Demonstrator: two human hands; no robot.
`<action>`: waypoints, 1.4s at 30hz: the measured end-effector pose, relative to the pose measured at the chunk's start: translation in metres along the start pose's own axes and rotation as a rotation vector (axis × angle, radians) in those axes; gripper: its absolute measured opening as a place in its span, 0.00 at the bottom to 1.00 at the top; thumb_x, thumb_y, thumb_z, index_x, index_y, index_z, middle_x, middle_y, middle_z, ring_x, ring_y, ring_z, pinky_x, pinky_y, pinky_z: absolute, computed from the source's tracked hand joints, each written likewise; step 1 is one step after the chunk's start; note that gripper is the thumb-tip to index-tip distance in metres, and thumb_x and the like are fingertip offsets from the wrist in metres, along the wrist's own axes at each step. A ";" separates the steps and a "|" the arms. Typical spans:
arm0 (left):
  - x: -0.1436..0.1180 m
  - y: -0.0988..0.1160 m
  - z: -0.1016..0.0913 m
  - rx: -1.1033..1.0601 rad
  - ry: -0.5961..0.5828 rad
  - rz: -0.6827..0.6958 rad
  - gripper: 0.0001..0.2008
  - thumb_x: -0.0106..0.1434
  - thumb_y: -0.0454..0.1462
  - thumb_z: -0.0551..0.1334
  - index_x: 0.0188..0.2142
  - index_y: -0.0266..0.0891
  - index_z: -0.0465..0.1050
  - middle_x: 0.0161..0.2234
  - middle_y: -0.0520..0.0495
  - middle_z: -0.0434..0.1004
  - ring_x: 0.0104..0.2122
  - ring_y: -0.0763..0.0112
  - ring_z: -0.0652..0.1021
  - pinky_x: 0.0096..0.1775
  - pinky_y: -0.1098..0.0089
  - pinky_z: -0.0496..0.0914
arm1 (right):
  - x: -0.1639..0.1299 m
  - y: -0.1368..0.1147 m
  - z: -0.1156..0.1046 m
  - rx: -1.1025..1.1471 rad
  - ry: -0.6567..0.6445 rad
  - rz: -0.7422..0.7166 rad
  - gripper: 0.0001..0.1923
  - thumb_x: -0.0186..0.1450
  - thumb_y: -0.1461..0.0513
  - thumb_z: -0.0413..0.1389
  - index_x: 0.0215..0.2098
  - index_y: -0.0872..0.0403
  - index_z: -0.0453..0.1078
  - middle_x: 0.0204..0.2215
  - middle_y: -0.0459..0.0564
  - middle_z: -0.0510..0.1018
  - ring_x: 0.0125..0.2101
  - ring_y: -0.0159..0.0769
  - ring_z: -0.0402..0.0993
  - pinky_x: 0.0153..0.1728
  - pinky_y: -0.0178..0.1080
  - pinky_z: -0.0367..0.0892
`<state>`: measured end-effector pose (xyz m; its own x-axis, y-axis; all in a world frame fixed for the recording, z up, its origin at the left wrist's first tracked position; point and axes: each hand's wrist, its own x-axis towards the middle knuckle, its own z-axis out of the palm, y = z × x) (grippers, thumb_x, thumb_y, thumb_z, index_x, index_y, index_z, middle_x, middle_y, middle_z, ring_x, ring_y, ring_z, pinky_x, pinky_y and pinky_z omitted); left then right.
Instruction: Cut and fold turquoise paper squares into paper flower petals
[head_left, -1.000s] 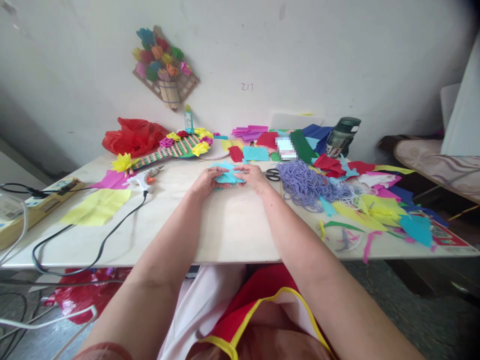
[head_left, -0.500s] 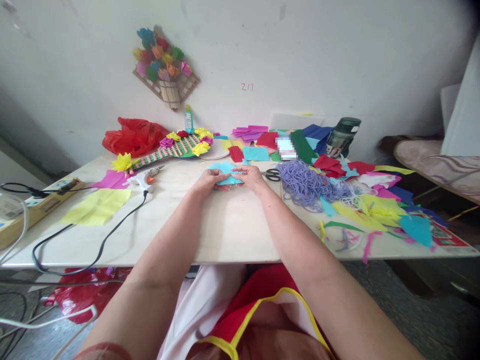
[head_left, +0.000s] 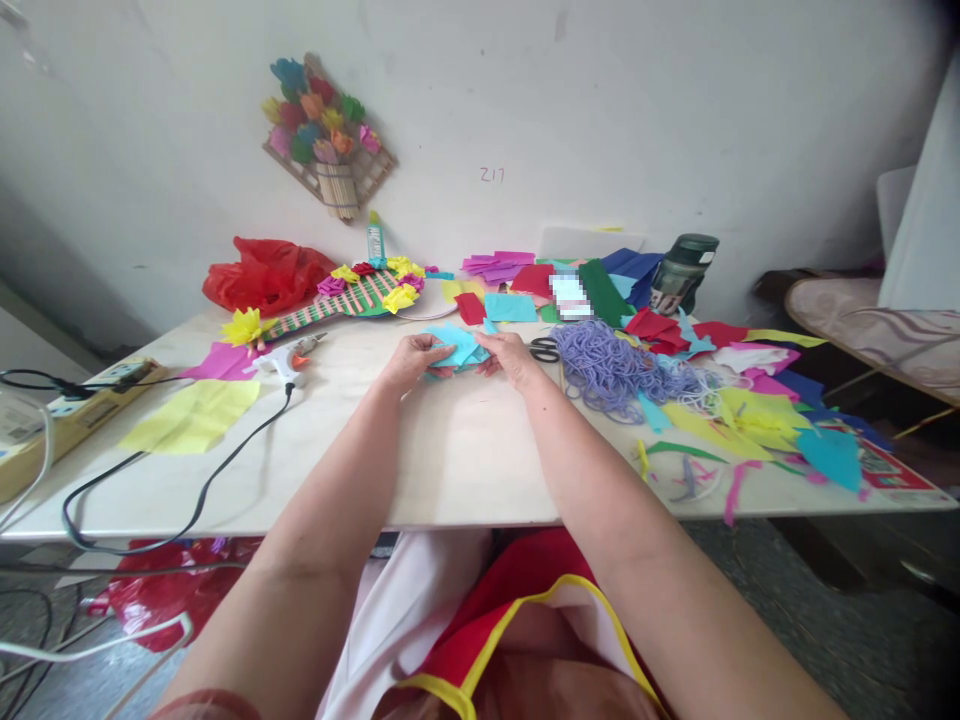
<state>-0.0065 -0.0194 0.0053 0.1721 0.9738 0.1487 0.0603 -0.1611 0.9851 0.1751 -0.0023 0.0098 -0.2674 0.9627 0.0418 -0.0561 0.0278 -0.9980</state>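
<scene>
Light blue crepe paper [head_left: 459, 346], in folded or layered pieces, is held between my two hands above the middle of the table. My left hand [head_left: 415, 362] pinches its left side, thumb on top. On the right side, the fingers of my right hand [head_left: 508, 358] grip its edge, with the fingertips partly hidden by the paper. Black-handled scissors [head_left: 545, 349] lie just right of my right hand, their blades mostly covered by it. Behind the hands lies a flat light blue paper piece [head_left: 510, 307] near a small red piece [head_left: 470, 308].
A glue gun [head_left: 285, 362] with its cable lies left, near a yellow paper sheet [head_left: 191, 416] and a power strip [head_left: 82, 425]. A flower-decorated craft [head_left: 352, 297] sits behind. Right are purple yarn [head_left: 619, 370], paper scraps [head_left: 765, 420] and a dark bottle [head_left: 681, 275].
My hands have moved slightly apart. The light blue paper between them is spread wider, with more of its layers showing; my right hand has shifted its hold on the right edge.
</scene>
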 end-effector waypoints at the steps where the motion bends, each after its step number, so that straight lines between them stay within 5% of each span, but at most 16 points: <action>1: 0.000 0.000 0.000 0.004 0.008 0.001 0.18 0.43 0.45 0.69 0.24 0.34 0.67 0.19 0.50 0.73 0.20 0.70 0.75 0.26 0.69 0.71 | 0.000 0.000 0.000 -0.008 -0.005 0.010 0.13 0.55 0.55 0.57 0.25 0.58 0.68 0.15 0.46 0.73 0.13 0.30 0.69 0.11 0.30 0.60; 8: 0.001 -0.002 -0.001 -0.019 0.032 -0.007 0.18 0.43 0.44 0.69 0.24 0.35 0.65 0.18 0.51 0.72 0.20 0.69 0.75 0.25 0.69 0.71 | -0.002 -0.001 -0.005 0.054 -0.038 -0.012 0.04 0.54 0.64 0.54 0.27 0.59 0.68 0.13 0.44 0.72 0.14 0.31 0.70 0.13 0.29 0.61; 19: 0.001 -0.002 -0.002 -0.075 0.033 -0.007 0.18 0.43 0.45 0.68 0.25 0.34 0.64 0.19 0.50 0.73 0.20 0.69 0.75 0.25 0.69 0.71 | -0.001 -0.001 -0.003 0.078 -0.016 0.010 0.06 0.55 0.70 0.53 0.33 0.61 0.67 0.15 0.45 0.74 0.15 0.31 0.71 0.14 0.29 0.63; 34: 0.002 0.000 0.001 -0.029 0.061 -0.002 0.19 0.41 0.44 0.69 0.24 0.35 0.65 0.18 0.51 0.72 0.21 0.68 0.76 0.26 0.69 0.71 | 0.003 0.002 -0.002 0.078 0.028 -0.005 0.05 0.56 0.70 0.52 0.31 0.60 0.67 0.15 0.44 0.73 0.15 0.31 0.71 0.14 0.29 0.62; 42: 0.000 0.001 0.003 0.034 -0.003 0.001 0.20 0.41 0.47 0.69 0.25 0.35 0.66 0.19 0.51 0.72 0.20 0.70 0.75 0.27 0.68 0.71 | 0.001 0.003 -0.002 -0.028 -0.059 -0.042 0.13 0.51 0.57 0.61 0.30 0.58 0.71 0.20 0.44 0.75 0.18 0.28 0.71 0.15 0.29 0.63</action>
<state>-0.0032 -0.0202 0.0061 0.1750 0.9732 0.1490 0.0937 -0.1671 0.9815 0.1770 -0.0003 0.0072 -0.3220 0.9428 0.0858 -0.0417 0.0764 -0.9962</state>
